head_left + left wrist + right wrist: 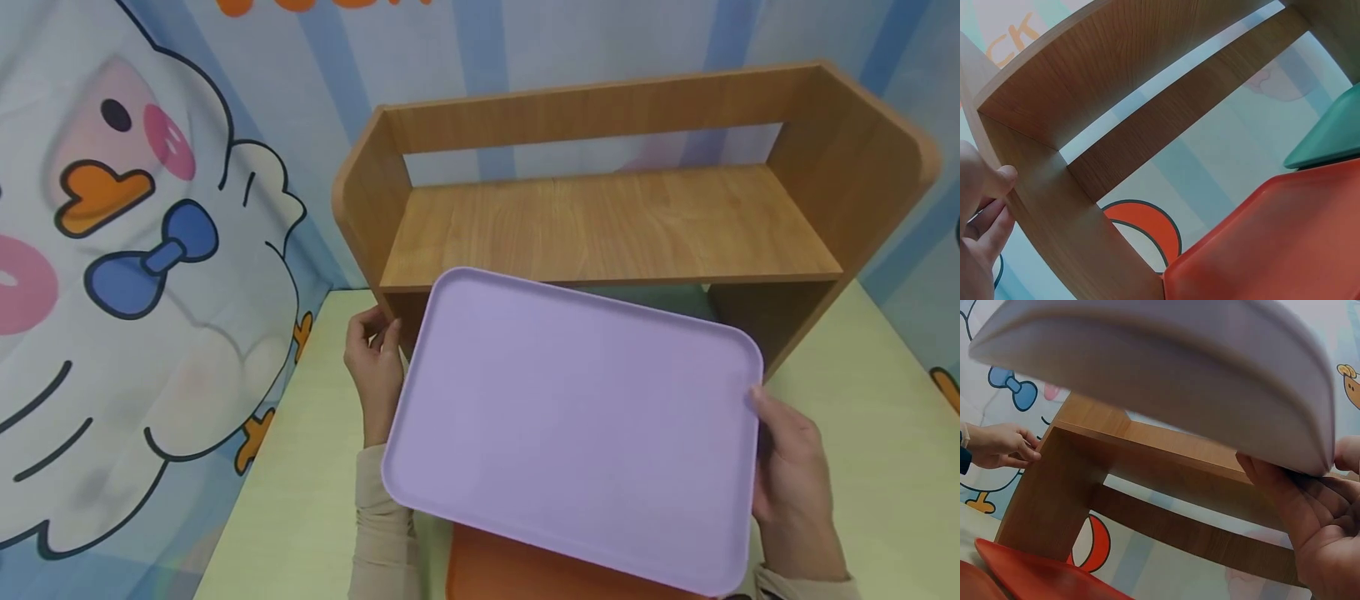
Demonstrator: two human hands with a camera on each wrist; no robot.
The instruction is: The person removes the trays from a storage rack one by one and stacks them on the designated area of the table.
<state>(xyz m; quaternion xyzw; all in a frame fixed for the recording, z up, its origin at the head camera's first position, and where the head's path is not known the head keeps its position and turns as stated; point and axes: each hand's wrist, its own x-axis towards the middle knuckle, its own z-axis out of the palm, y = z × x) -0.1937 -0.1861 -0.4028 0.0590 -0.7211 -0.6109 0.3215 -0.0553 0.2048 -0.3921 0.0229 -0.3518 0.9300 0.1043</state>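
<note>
A lavender rectangular tray [585,425] is held tilted in front of a wooden desktop shelf [600,225]. My right hand [795,475] grips its right edge, thumb on the upper face and fingers underneath, as the right wrist view shows with the tray's underside [1166,375]. My left hand [375,358] holds the front edge of the shelf's left side panel [1054,206] between thumb and fingers. Below the lavender tray lies an orange tray [517,567], mostly hidden by it. A green tray [1332,134] and a red tray [1272,237] appear by the shelf's lower opening.
The shelf stands on a pale yellow-green tabletop [292,467], against a cartoon-printed cloth backdrop [202,350]. Its upper board [600,225] has a rear rail [600,108] and raised sides. In the right wrist view, the red tray [1041,572] overlaps another orange-red one [979,584].
</note>
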